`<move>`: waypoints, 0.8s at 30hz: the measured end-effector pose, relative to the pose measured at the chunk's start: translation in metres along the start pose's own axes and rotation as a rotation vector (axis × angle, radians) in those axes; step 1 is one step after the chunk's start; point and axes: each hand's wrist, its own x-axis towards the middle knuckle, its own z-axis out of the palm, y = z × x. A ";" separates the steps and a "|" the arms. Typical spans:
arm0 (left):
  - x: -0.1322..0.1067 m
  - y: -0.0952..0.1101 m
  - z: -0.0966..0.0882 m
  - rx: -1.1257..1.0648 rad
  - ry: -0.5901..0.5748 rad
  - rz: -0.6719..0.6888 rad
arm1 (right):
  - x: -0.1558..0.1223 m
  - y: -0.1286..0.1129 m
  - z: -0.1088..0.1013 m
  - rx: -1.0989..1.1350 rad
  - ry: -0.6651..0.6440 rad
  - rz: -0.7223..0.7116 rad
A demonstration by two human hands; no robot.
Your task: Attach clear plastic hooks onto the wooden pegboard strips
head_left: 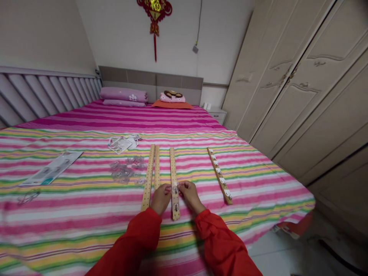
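Note:
A narrow perforated wooden strip (173, 165) lies lengthwise in front of me. My left hand (161, 197) and my right hand (190, 194) pinch a clear adhesive hook (174, 188) from either side, against the strip's surface. Nearer to me, another clear hook (176, 207) sits on the same strip. Two more perforated strips (148, 177) lie side by side to the left, partly behind my left hand. Off to the right is a strip (220, 176) bearing a row of several white hooks. Loose clear hooks (126, 170) are heaped left of the strips.
Everything lies on a bed with a striped cloth (86, 226). Clear packaging (123, 143) is farther back, and a long hook package (53, 168) lies at left beside some thin metal rings (28, 196). A wardrobe (301, 80) stands beyond the bed's right edge.

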 end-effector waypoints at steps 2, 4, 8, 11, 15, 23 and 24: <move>-0.001 0.002 0.000 0.038 0.007 0.008 | 0.000 0.000 0.000 -0.003 0.001 -0.007; -0.002 0.003 0.000 0.087 0.011 0.021 | 0.000 0.000 0.000 -0.009 0.001 -0.015; -0.002 0.001 0.001 0.162 0.002 0.052 | 0.001 0.001 0.000 -0.012 -0.003 -0.022; -0.001 -0.003 0.003 0.187 -0.003 0.088 | 0.002 0.003 0.001 -0.003 0.014 -0.016; -0.001 -0.008 0.003 0.205 -0.042 0.168 | 0.003 0.005 0.001 -0.009 0.028 -0.014; -0.006 -0.012 0.005 0.413 0.001 0.343 | 0.003 0.006 0.001 -0.013 0.023 -0.022; -0.006 -0.012 0.005 0.416 -0.014 0.339 | 0.003 0.007 0.000 -0.015 0.026 -0.027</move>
